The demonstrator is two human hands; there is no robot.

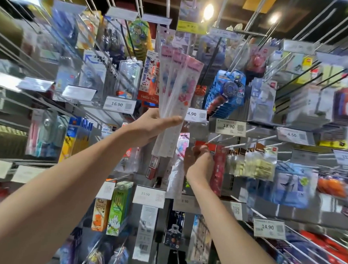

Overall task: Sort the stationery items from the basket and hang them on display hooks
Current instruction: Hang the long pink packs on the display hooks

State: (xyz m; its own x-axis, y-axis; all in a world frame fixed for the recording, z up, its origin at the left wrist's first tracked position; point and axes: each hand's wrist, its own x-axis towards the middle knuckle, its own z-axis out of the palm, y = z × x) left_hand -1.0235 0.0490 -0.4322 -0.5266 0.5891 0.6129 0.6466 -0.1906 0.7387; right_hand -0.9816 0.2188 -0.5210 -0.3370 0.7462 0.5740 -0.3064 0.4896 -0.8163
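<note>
**Left hand holds packet fan up, right hand works at lower hook**

The left hand (153, 128) grips a fan of long, narrow pink packets (177, 81) by their lower part, thumb across the front and fingers curled behind. The packets stand nearly upright, tops splayed, raised in front of the display wall and partly covering a price tag (196, 115). Likely reason: lifting the bunch clears the lower hooks and frees the other hand. The splay probably makes it easier to pull off one packet at a time.

The right hand (199, 163) is lower and to the right, apart from the left hand, reaching in at a white hook (215, 138) where red packets (218, 166) hang. Its fingertips are blurred against the red packets, so it is unclear whether they pinch something or just push stock aside. Judged step: making room on or checking the hook before hanging.

The bottom ends of the pink packets hang just above and left of the right hand, near it but apparently not touching. More pink-patterned packets (177, 168) hang just left of the right wrist, possibly the matching hook. The basket is not in view. None of the held packets is on a hook yet.
</note>
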